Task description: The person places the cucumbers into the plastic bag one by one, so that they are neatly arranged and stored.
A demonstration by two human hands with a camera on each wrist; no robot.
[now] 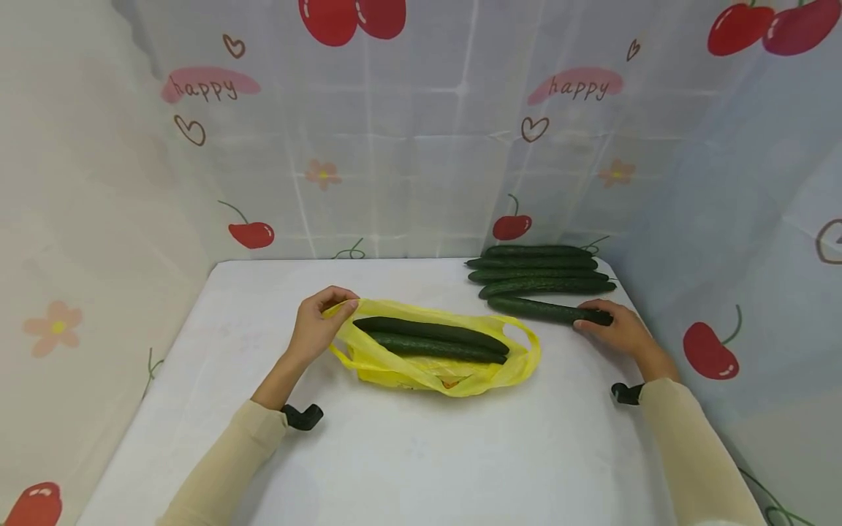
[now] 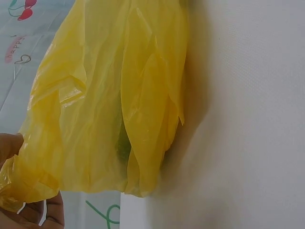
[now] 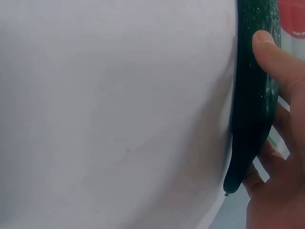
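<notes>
My left hand (image 1: 317,321) pinches the left end of a yellow plastic bag (image 1: 395,372) between thumb and fingers. Two dark green cucumbers (image 1: 430,337) lie side by side in the bag's mouth. Seen from the left wrist, the thin bag (image 2: 100,119) hangs from the fingers (image 2: 9,145), and a green shape shows faintly through it. At the right, my right hand (image 1: 618,329) grips one end of a single cucumber (image 1: 533,310). In the right wrist view the thumb lies along this cucumber (image 3: 255,95), with the fingers on its far side.
Several more cucumbers (image 1: 539,274) lie in a row at the back right of the white table (image 1: 421,453). A printed curtain (image 1: 421,146) stands behind the table and along both sides. Each wrist carries a black device (image 1: 302,417).
</notes>
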